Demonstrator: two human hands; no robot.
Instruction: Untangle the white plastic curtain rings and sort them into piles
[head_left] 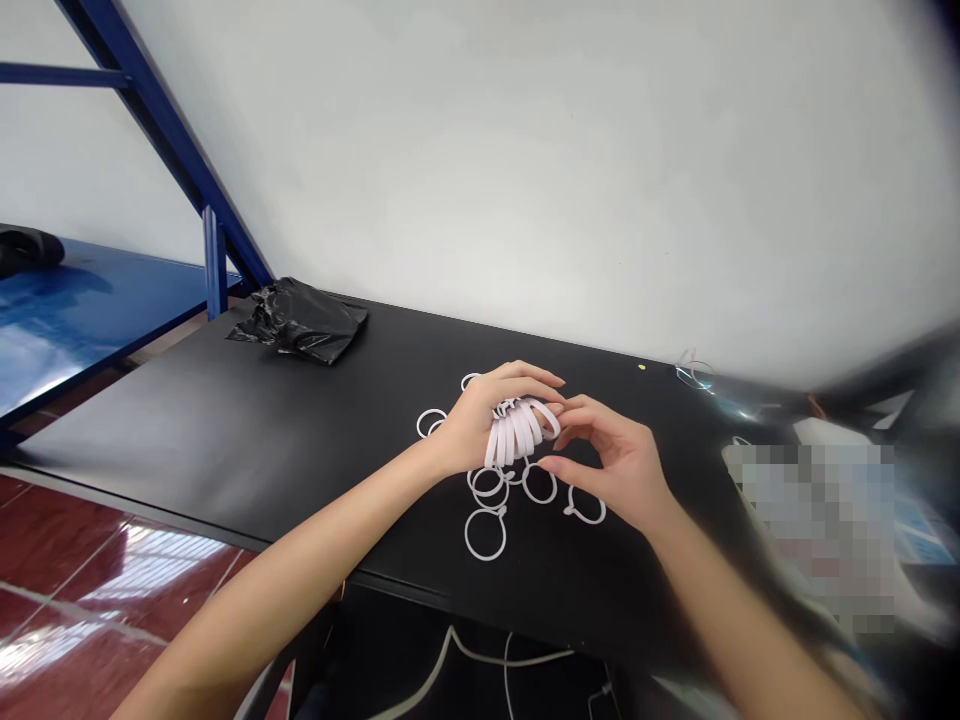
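Observation:
My left hand (491, 405) is over the black table, with a row of white plastic rings (517, 432) threaded on one of its digits. The fingers stretch forward above the rings, and the bands partly hide the digit inside them. Close on the right is my right hand (611, 455), its fingertips at the last ring of the row. Its thumb is apart from its fingers, with no ring seen between them. Below the hands lie several loose rings, among them one ring (485, 559) near the front and another (603, 512) under my right hand. Each has a small knob.
A crumpled black plastic bag (311, 320) lies on the black table (225, 430) at the back left. Clear glasses (694, 375) are at the back right, before a pale wall (525, 150). Blurred, pixelated items are on the right. Cables (450, 650) hang below the front edge.

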